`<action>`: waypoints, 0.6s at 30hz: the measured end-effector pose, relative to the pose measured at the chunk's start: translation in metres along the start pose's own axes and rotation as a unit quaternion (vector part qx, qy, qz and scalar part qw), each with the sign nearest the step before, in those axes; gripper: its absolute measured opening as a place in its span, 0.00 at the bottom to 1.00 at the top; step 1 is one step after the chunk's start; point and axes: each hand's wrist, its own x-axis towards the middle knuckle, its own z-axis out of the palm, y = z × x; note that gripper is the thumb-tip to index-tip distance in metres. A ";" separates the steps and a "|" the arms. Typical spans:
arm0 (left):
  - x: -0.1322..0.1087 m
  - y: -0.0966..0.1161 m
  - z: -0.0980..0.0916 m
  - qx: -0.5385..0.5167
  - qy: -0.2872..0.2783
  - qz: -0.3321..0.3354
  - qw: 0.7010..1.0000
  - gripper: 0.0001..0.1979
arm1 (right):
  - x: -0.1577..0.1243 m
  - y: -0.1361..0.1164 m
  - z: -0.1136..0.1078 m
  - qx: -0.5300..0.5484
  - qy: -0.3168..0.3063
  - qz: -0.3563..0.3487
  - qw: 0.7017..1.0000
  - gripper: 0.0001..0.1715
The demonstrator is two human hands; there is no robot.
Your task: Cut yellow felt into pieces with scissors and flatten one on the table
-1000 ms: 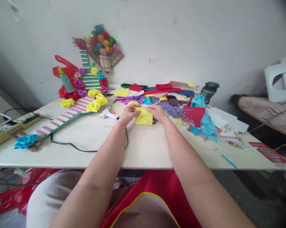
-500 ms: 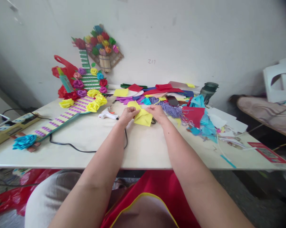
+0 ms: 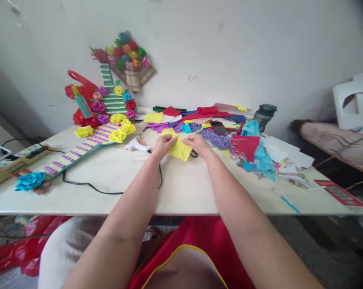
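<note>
A folded yellow paper piece (image 3: 179,149) is held just above the white table (image 3: 181,188), near its middle. My left hand (image 3: 162,145) pinches the paper's left edge with closed fingers. My right hand (image 3: 198,144) grips its upper right side, fingers curled on it. A white glue gun (image 3: 137,146) lies just left of my left hand, and its black cord (image 3: 91,184) runs across the table toward me.
Heaps of coloured paper scraps (image 3: 199,116) and purple yarn (image 3: 217,139) lie behind and right of my hands. A long striped board with paper flowers (image 3: 88,140) stretches to the left. A dark bottle (image 3: 265,114) stands at the back right. A power strip (image 3: 13,158) sits far left.
The yellow paper has been turned from a flat square to a tilted diamond between my hands. Both hands stayed at about the same spot on the table.
</note>
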 end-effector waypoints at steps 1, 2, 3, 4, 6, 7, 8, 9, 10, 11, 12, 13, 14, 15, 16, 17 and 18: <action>0.001 -0.001 0.000 -0.001 0.005 0.004 1.000 0.21 | 0.000 0.000 0.000 -0.003 -0.005 0.006 1.000 0.17; 0.001 -0.002 0.000 -0.004 0.011 0.005 1.000 0.20 | 0.000 0.001 -0.001 -0.008 -0.006 0.013 1.000 0.17; 0.002 -0.002 0.000 -0.009 0.014 0.002 1.000 0.20 | 0.001 0.002 -0.001 -0.012 -0.005 0.018 1.000 0.18; 0.002 -0.002 0.000 -0.018 0.015 -0.006 1.000 0.20 | 0.001 0.003 -0.001 -0.014 0.001 0.021 1.000 0.18; 0.001 -0.002 0.000 -0.044 -0.002 -0.034 0.998 0.18 | 0.002 0.004 -0.001 -0.013 0.011 0.021 1.000 0.18; 0.000 -0.002 0.000 -0.059 -0.015 -0.049 0.997 0.18 | 0.002 0.004 -0.001 -0.008 0.013 0.017 1.000 0.18; 0.000 -0.001 0.000 -0.072 -0.028 -0.062 0.995 0.17 | 0.002 0.004 -0.001 0.000 0.010 0.012 1.000 0.19; -0.001 -0.001 0.000 -0.081 -0.037 -0.073 0.993 0.17 | 0.001 0.003 -0.001 0.011 0.006 0.009 1.000 0.19; -0.001 -0.002 0.000 -0.086 -0.040 -0.079 0.992 0.17 | 0.001 0.001 -0.002 0.025 0.002 0.010 1.000 0.20; -0.001 -0.002 0.000 -0.086 -0.040 -0.083 0.992 0.17 | -0.001 0.000 -0.004 0.042 0.000 0.017 0.999 0.21; 0.000 -0.002 0.000 -0.082 -0.038 -0.084 0.992 0.17 | -0.002 -0.002 -0.006 0.058 0.000 0.028 0.998 0.22; 0.000 -0.003 -0.001 -0.076 -0.038 -0.085 0.993 0.17 | -0.003 -0.004 -0.008 0.072 0.001 0.044 0.996 0.23; 0.000 -0.003 -0.001 -0.069 -0.039 -0.084 0.993 0.17 | -0.004 -0.006 -0.010 0.082 0.001 0.058 0.995 0.23; 0.000 -0.003 -0.002 -0.062 -0.041 -0.083 0.994 0.17 | -0.005 -0.007 -0.012 0.084 -0.004 0.065 0.994 0.21; 0.000 -0.003 -0.002 -0.055 -0.045 -0.082 0.994 0.17 | -0.006 -0.007 -0.014 0.079 -0.013 0.067 0.995 0.18; 0.000 -0.003 -0.002 -0.050 -0.048 -0.082 0.994 0.17 | -0.006 -0.008 -0.015 0.068 -0.019 0.069 0.995 0.14; -0.001 -0.002 -0.002 -0.047 -0.047 -0.082 0.994 0.18 | -0.006 -0.008 -0.015 0.054 -0.024 0.072 0.996 0.11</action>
